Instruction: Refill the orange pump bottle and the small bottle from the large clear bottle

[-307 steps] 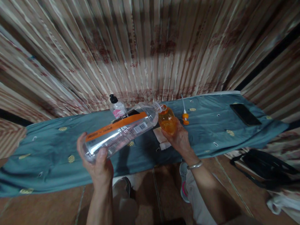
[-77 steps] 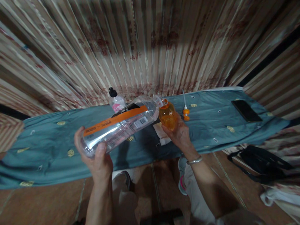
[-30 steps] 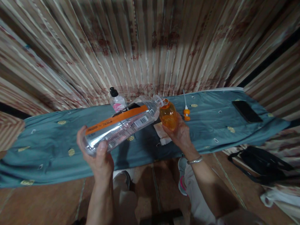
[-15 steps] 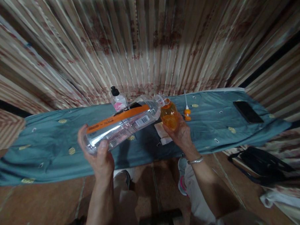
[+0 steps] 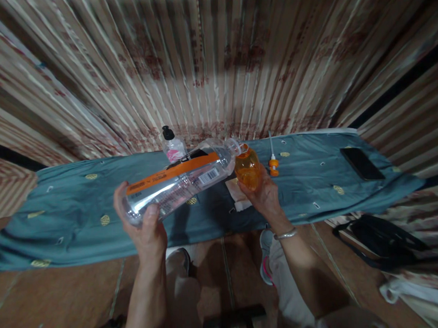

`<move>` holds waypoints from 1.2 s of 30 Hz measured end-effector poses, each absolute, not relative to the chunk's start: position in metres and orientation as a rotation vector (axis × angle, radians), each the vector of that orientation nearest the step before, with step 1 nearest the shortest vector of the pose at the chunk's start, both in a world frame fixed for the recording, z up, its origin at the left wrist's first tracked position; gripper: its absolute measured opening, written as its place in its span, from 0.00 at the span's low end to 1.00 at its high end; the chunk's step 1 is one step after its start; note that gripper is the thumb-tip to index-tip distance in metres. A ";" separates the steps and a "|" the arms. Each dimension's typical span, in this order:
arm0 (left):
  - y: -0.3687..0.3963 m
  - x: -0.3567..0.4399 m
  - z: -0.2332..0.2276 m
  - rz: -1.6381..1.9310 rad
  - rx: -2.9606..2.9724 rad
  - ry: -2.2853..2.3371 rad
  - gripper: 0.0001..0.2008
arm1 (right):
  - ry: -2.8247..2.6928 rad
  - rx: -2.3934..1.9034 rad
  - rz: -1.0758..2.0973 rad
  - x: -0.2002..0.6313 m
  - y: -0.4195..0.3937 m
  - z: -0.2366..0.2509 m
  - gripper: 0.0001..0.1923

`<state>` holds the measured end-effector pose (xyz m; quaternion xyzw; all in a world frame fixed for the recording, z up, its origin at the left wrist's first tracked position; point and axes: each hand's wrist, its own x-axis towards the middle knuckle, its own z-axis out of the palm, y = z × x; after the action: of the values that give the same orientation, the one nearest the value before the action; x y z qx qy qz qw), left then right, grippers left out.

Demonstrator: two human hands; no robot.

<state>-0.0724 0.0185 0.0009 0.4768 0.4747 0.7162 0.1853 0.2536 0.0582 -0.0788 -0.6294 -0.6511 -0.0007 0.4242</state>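
the step in hand looks like pouring: the left hand (image 5: 144, 225) is wrapped around the base of a big clear bottle (image 5: 178, 185), tipped nearly flat so its open neck meets the mouth of a small orange bottle (image 5: 247, 167), which the right hand (image 5: 264, 197) grasps from below and holds tilted a little toward the neck. both bottles are held up over the near edge of the bench (image 5: 62, 224), about midway along it, not resting on it.

the clear bottle is long and ribbed, with an orange band running its length and a white barcode patch near the shoulder; little liquid shows inside (glare makes the level hard to read). the orange bottle is squat, translucent and looks mostly full, though its exact level cannot be told.

judging from this, the next move calls for keeping the two mouths lined up and touching, raising the clear bottle's base slowly so the flow stays thin, and levelling it off before the orange bottle brims.

left to right on the teal cloth: a pump bottle (image 5: 172, 145) with a black top at the far edge behind the clear bottle, a folded tissue (image 5: 238, 198) under the hands, an orange pump head (image 5: 273, 164) with its white tube lying just right of the orange bottle, and a black phone (image 5: 361, 163) near the right end.
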 end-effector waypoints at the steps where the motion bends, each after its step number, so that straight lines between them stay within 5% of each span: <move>1: 0.018 -0.071 0.002 2.044 1.302 1.305 0.45 | -1.630 -1.580 -0.007 0.254 0.058 -0.079 0.41; 36: 0.017 -0.068 0.004 2.066 1.275 1.296 0.46 | -1.603 -1.582 -0.029 0.252 0.059 -0.081 0.44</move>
<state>-0.0682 0.0166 0.0036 0.4544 0.4622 0.7365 0.1936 0.2519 0.0585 -0.0811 -0.6342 -0.6424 -0.0115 0.4301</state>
